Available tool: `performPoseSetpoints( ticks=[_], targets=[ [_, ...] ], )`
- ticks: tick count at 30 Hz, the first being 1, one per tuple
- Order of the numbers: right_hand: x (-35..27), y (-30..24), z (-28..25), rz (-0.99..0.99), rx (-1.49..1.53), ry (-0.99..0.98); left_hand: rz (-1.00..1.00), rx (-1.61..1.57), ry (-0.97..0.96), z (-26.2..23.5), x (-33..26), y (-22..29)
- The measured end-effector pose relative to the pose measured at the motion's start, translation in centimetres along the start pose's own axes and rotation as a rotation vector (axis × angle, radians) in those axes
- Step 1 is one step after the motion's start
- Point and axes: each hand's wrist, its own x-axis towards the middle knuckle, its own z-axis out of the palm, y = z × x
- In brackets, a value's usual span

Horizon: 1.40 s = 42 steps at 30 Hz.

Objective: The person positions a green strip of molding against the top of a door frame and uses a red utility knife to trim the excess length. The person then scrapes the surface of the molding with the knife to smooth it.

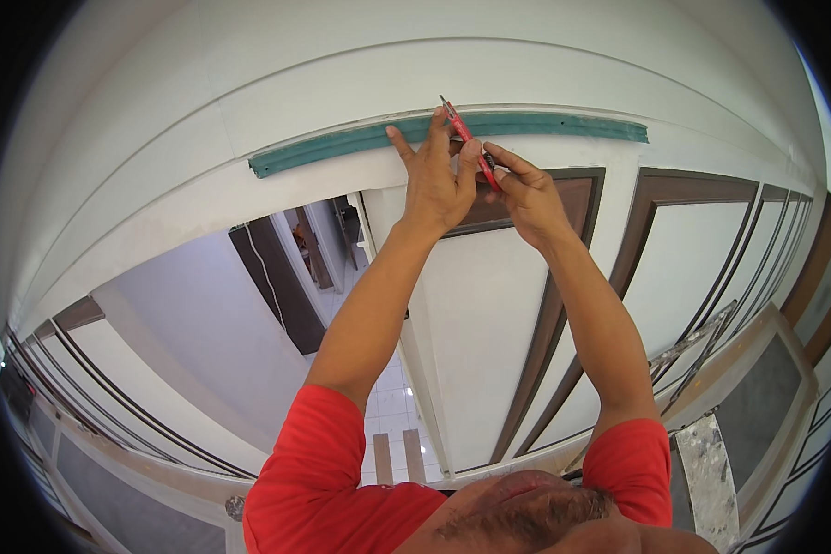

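Note:
Both my arms are raised toward a long teal-green metal strip fixed along the white wall above a doorway. A slim red tool with a thin, dark metal tip slants up across the strip; its exact kind is unclear. My left hand has its thumb pressed on the tool's shaft, while other fingers stretch over the strip. Lower down, my right hand pinches the tool's end, beside a small black part. Part of the tool is hidden by my fingers.
A white sliding door panel with brown trim hangs below the strip. To its left, the doorway shows a tiled floor. Dark railings run along the lower left, and a paint-spattered board stands at the lower right.

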Motion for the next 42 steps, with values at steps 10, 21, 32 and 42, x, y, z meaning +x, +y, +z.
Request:
performPoseSetpoints(
  ticks=[10,21,32,42],
  targets=[
    [0.9,0.3,-0.7,-0.015,-0.028,0.114,-0.046,-0.017,-0.053,-0.2,0.0,0.3],
    [0.3,0.0,0.2,0.01,-0.032,0.044,-0.011,-0.023,-0.004,0.0,-0.1,0.2],
    [0.8,-0.2,0.5,0.031,-0.01,0.164,0.01,-0.049,-0.009,-0.5,0.1,0.7],
    [0.6,-0.8,1.0,-0.076,-0.191,0.052,0.062,-0.04,0.015,-0.6,0.2,0.5]
  ],
)
